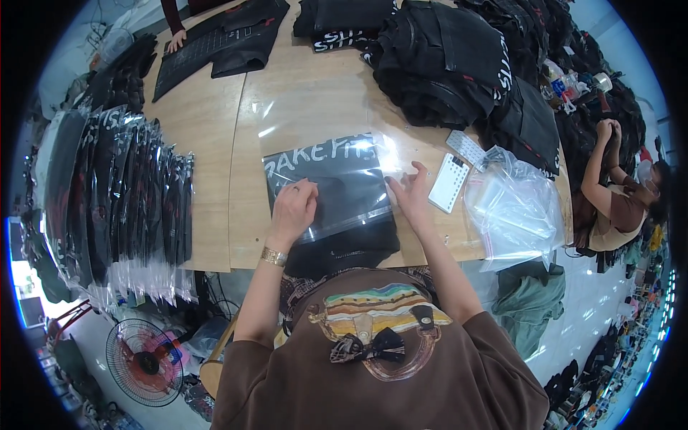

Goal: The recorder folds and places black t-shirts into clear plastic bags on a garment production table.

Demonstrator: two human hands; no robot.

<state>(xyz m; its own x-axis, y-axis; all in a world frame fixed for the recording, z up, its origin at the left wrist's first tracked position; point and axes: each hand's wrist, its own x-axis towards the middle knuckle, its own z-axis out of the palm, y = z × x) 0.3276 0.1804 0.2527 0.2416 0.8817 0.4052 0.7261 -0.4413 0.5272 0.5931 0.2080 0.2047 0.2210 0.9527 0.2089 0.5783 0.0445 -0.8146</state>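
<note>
A folded black garment [344, 252] with white lettering lies in front of me, its far part inside a clear plastic bag [344, 192]. The bag's shiny near edge crosses the garment at a slant, and the near part of the cloth sticks out toward my body. My left hand [292, 209], with a ring and a gold watch, rests on the left side of the bag, its fingers curled together on the film. At the bag's right edge is my right hand [411, 195], thumb and fingers spread apart.
Bagged black garments [122, 193] stand in a row at left. Black garments [444, 64] are piled far right. Two white perforated pieces [449, 183] and loose clear bags [516, 208] lie right. Co-workers' hands show far left [175, 41] and right [609, 132]. A fan [145, 362] stands below left.
</note>
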